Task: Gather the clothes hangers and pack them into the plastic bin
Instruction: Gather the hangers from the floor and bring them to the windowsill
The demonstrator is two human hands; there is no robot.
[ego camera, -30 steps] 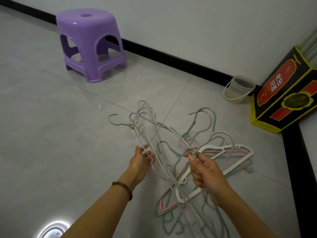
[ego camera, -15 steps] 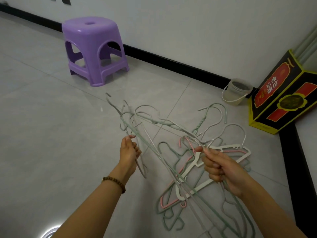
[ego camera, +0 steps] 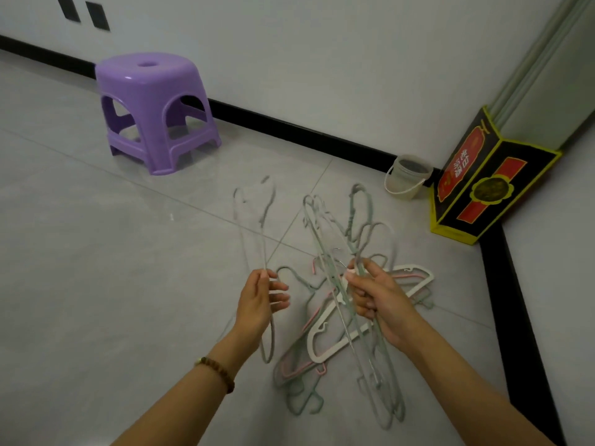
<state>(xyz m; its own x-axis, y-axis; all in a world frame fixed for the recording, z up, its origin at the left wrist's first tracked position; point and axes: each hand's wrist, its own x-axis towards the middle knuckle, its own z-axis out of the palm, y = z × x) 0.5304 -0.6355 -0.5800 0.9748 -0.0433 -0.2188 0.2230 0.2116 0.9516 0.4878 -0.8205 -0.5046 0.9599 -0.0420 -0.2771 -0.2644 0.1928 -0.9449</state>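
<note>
Two bare forearms reach forward over a pale tiled floor, the left one wearing a bead bracelet. The left hand pinches one thin grey-green wire hanger between thumb and forefinger, its other fingers spread loose; the hanger is blurred and stands apart from the rest. The right hand is clenched around a bundle of several wire hangers that run from below the wrist up past the fingers. Under and just beyond both hands, a pile of white, pink and green plastic hangers lies tangled on the floor. Further off, near the wall, sit a small clear bucket, a dark box with yellow edges in the corner, and a purple stool to the left. No plastic bin for packing is clearly in view, unless the bucket serves as one; that cannot be told. The step in hand seems to be freeing single hangers from the tangle and stacking them together. To do this well, the separated hanger would best be turned so its hook points the same way as the bundle's hooks, then slid flat against it before the right hand closes over it. Lifting slowly matters, since hooks can snag neighbouring hangers and drag the pile along.
</note>
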